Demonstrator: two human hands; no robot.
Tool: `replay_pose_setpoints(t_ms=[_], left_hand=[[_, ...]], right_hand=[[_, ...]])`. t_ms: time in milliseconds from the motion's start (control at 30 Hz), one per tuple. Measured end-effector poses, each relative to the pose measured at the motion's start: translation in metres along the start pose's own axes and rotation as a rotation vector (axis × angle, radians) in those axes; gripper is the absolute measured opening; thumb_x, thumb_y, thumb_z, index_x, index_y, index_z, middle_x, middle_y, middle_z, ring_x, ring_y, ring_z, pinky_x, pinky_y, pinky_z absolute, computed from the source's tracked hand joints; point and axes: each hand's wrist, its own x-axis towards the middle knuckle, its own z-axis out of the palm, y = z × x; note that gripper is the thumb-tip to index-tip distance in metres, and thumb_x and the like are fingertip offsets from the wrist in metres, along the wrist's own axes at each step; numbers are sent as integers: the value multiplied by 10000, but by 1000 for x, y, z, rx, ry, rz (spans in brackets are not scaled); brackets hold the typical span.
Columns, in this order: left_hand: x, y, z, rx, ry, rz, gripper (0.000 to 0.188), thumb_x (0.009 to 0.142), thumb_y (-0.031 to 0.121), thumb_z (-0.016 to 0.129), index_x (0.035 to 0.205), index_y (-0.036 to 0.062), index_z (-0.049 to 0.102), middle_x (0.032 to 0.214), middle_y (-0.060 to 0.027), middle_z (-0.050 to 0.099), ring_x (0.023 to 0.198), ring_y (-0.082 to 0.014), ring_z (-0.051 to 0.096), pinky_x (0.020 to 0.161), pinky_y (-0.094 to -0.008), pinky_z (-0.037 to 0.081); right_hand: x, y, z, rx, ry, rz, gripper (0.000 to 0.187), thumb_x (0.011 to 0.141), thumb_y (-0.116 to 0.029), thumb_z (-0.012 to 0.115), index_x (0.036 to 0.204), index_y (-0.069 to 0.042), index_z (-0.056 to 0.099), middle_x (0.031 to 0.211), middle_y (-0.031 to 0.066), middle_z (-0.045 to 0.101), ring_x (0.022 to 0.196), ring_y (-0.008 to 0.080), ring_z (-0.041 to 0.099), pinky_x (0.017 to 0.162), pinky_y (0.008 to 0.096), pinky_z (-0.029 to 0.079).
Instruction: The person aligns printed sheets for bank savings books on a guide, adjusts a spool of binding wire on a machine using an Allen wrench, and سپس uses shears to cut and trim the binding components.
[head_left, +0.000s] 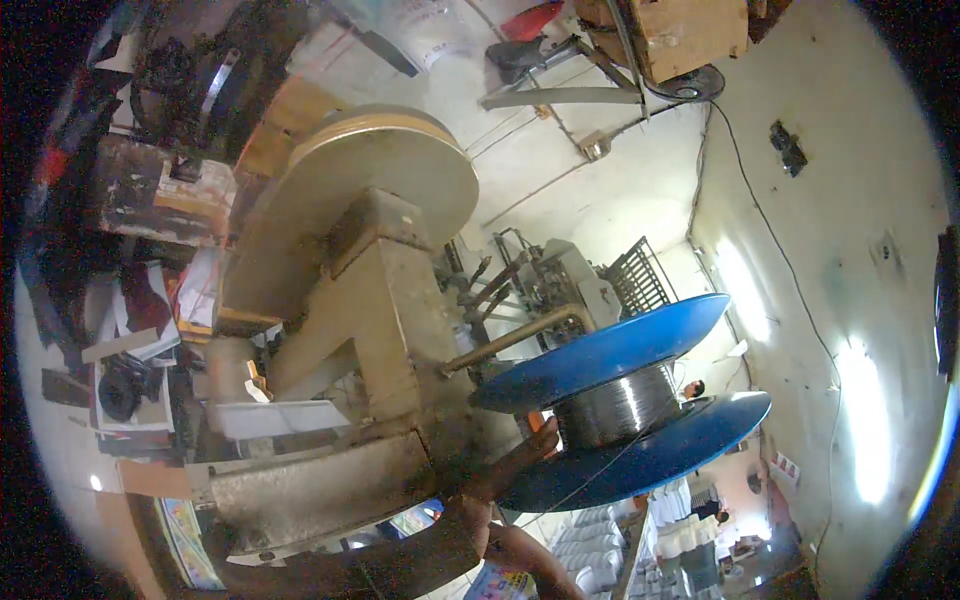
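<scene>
A large spool with blue flanges (640, 465) stands tilted right of centre. Shiny grey wire (620, 405) is wound round its core, and a loose strand runs down across the lower flange. My left hand (500, 478) reaches up from a dark sleeve to the spool's left side. Its fingers stretch into the gap between the flanges, beside a small orange piece (537, 420); contact with the wire is unclear. A bare forearm, apparently my right (540, 565), rises from the lower edge; its hand is hidden near my left wrist.
A worn metal machine (395, 330) with a big round disc (385, 175) fills the centre left. A bent pipe (525, 335) juts from it towards the spool. Cluttered shelves (140, 370) stand at left. Stacked white bundles (590, 545) and other people appear in the background.
</scene>
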Motion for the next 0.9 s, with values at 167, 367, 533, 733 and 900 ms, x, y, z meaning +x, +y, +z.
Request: replay_pose_setpoints(t_ms=[167,367,533,733,900], left_hand=[[-1,-6,2,70,-14,7,659,917,541,478,1331,29,449,1381,-188,456,1286,-319,427,1110,-462,274],[-1,-10,6,157,-46,16,630,928,527,461,1318,33,469,1382,-183,462,1292,-313,425,1116,-459,268],[0,-16,9,234,-61,29,608,937,516,447,1308,36,486,1383,-179,467,1296,-308,423,1121,-457,263],[0,-31,21,409,-126,42,584,947,503,430,1295,39,507,1384,-173,472,1302,-302,422,1127,-454,257],[-14,-66,34,1053,-195,181,567,956,492,415,1284,42,523,1385,-169,477,1306,-297,420,1131,-452,252]], right_hand=[[2,-7,0,2,-16,58,414,893,-342,597,1243,-123,569,1235,145,608,926,398,656,812,461,537],[2,-15,-8,-8,-25,14,403,892,-313,598,1243,-116,564,1224,151,612,924,397,655,802,459,539],[6,3,4,-5,4,22,436,887,-313,605,1269,-112,541,1135,187,646,955,402,645,795,460,536],[12,21,15,14,64,-48,475,891,-311,598,1311,-107,507,1151,206,636,969,405,641,807,466,529],[1,-32,-13,160,6,171,321,875,-295,619,1130,-99,628,1016,189,680,963,378,646,832,443,507]])
